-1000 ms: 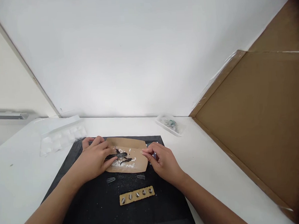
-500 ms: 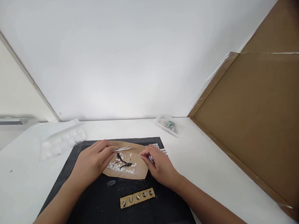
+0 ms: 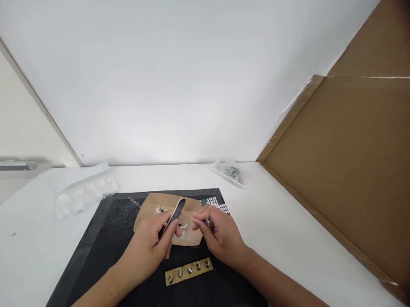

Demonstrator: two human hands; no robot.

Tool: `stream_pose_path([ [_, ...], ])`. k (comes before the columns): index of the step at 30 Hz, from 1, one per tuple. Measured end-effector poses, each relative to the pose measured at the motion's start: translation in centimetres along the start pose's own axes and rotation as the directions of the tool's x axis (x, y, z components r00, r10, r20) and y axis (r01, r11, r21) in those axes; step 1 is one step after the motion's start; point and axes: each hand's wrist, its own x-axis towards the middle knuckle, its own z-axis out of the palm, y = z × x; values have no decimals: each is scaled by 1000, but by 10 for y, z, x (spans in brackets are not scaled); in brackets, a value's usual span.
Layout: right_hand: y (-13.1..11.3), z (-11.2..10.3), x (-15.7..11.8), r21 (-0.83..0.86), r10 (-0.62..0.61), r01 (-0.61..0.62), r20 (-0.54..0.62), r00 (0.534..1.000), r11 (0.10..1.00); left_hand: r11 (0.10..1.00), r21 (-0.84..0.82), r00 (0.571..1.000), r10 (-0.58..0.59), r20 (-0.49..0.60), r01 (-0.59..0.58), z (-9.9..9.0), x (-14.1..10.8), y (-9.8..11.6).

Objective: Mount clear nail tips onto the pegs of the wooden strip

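My left hand (image 3: 147,241) is closed around a nail file (image 3: 175,213), dark on its face with a pale edge, tilted up to the right. Its rounded end rises above a brown paper sheet (image 3: 144,207) with small white pieces and dark strands on it, partly hidden by the hand. Just right of the file, my right hand (image 3: 217,228) is closed in a pinch, thumb against fingertips. Whatever sits in that pinch is too small to make out. Nearer me lies a tan wooden strip (image 3: 184,272) bearing a row of round metal pieces.
A black mat (image 3: 93,255) lies under the sheet. White small tiles (image 3: 214,202) sit by its far right corner. Behind are a clear compartment box (image 3: 85,196) at left and a small white tray (image 3: 229,173) at right. A brown board (image 3: 350,164) bounds the right side.
My left hand has swung the file from nearly flat to steeply tilted, and come nearer to me and right. The clear nail tip on the mat is now out of sight. My right hand barely moved.
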Motion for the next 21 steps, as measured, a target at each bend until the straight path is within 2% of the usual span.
stream_pose_path([
  [7,-11,4,-5,-44,-65,67,37,997,997,990,32,990,138,-6,-138,21,-9,4],
  [15,-16,6,-7,-238,-74,61,-46,996,969,958,116,965,259,46,-263,13,-6,5],
  [21,-16,9,-5,-341,-153,115,-89,984,933,937,163,950,311,12,-309,14,-6,1],
])
